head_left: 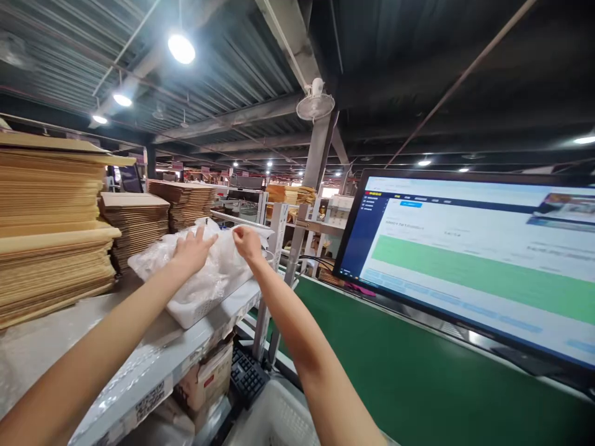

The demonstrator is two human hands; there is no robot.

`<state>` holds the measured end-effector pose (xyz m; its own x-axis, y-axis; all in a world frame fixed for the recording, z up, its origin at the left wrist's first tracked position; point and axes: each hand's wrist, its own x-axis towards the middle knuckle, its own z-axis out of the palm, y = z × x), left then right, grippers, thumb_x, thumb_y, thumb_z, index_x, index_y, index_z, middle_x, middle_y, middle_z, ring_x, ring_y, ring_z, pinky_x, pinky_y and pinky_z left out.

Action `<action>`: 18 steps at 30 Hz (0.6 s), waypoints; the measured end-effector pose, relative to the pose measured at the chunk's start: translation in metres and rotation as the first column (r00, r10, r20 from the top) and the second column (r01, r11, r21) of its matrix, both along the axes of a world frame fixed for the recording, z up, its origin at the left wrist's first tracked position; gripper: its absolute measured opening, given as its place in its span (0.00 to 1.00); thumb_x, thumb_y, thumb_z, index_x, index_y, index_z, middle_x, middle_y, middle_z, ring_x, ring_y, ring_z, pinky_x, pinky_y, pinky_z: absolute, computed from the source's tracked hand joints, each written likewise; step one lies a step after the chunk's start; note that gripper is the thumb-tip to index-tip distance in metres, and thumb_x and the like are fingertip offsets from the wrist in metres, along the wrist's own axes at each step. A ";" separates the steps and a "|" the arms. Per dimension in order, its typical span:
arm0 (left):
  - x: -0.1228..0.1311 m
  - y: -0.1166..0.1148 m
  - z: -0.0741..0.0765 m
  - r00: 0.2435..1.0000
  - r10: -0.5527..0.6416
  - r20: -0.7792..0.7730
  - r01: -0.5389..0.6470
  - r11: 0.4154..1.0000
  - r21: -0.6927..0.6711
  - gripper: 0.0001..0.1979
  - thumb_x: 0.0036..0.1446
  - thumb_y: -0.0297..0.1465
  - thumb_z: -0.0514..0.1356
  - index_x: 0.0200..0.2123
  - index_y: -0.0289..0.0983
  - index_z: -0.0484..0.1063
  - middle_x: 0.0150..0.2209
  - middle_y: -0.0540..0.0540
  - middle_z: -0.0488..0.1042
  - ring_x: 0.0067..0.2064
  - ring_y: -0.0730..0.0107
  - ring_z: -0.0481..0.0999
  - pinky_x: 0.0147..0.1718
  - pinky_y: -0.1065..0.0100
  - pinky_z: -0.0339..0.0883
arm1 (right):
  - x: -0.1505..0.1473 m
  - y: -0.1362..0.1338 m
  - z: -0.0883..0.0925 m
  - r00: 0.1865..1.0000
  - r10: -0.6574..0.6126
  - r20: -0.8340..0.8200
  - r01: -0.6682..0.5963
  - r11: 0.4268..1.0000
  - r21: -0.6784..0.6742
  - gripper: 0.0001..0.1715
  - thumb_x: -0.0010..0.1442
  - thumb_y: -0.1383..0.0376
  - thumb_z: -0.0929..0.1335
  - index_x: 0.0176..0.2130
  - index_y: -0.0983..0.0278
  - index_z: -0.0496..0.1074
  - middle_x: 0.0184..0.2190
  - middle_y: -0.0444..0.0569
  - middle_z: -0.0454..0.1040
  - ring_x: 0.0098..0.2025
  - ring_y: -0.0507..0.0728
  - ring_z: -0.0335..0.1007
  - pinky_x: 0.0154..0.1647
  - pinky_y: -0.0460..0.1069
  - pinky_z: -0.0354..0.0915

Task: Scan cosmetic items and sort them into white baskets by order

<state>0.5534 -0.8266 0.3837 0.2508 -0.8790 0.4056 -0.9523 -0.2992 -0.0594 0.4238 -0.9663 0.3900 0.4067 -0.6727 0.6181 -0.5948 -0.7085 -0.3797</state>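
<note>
A white basket [188, 314] on the shelf holds a heap of crumpled clear plastic bags [209, 282]. My left hand [193, 251] rests over the heap with its fingers apart, touching the plastic. At the basket's far right side, my right hand [248, 242] is closed in a pinch, with thin clear plastic at its fingertips. The exact grip is blurred and partly hidden by the fingers.
Tall stacks of yellow mailers [51, 223] and brown cardboard [139, 217] stand left on the grey shelf [204, 337]. A monitor [465, 260] stands above a green surface [372, 353] at right. Below are a black keyboard [246, 371] and a white crate [274, 412].
</note>
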 end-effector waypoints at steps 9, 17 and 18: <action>0.006 -0.010 -0.009 0.999 0.002 0.050 -0.006 0.996 0.084 0.30 0.78 0.28 0.49 0.76 0.37 0.75 0.81 0.25 0.61 0.75 0.29 0.68 0.67 0.33 0.69 | -0.044 -0.006 0.040 0.978 -0.152 0.144 0.149 0.988 0.037 0.23 0.81 0.66 0.59 0.55 0.67 0.81 0.54 0.60 0.86 0.56 0.64 0.83 0.58 0.53 0.74; -0.001 0.001 -0.015 0.986 -0.097 0.134 0.091 0.995 0.051 0.25 0.78 0.24 0.49 0.67 0.32 0.80 0.77 0.28 0.69 0.72 0.31 0.70 0.64 0.36 0.72 | -0.025 0.025 0.011 0.988 -0.064 -0.138 0.057 0.997 -0.054 0.31 0.63 0.48 0.83 0.55 0.66 0.82 0.66 0.65 0.80 0.69 0.73 0.76 0.72 0.61 0.68; -0.001 0.002 -0.017 0.983 -0.107 0.148 0.099 0.993 0.056 0.25 0.78 0.23 0.48 0.66 0.33 0.81 0.75 0.28 0.72 0.72 0.33 0.71 0.64 0.38 0.73 | -0.014 0.024 0.009 0.990 -0.053 -0.134 0.047 0.998 -0.046 0.28 0.67 0.46 0.81 0.52 0.65 0.83 0.62 0.63 0.83 0.64 0.70 0.80 0.67 0.59 0.72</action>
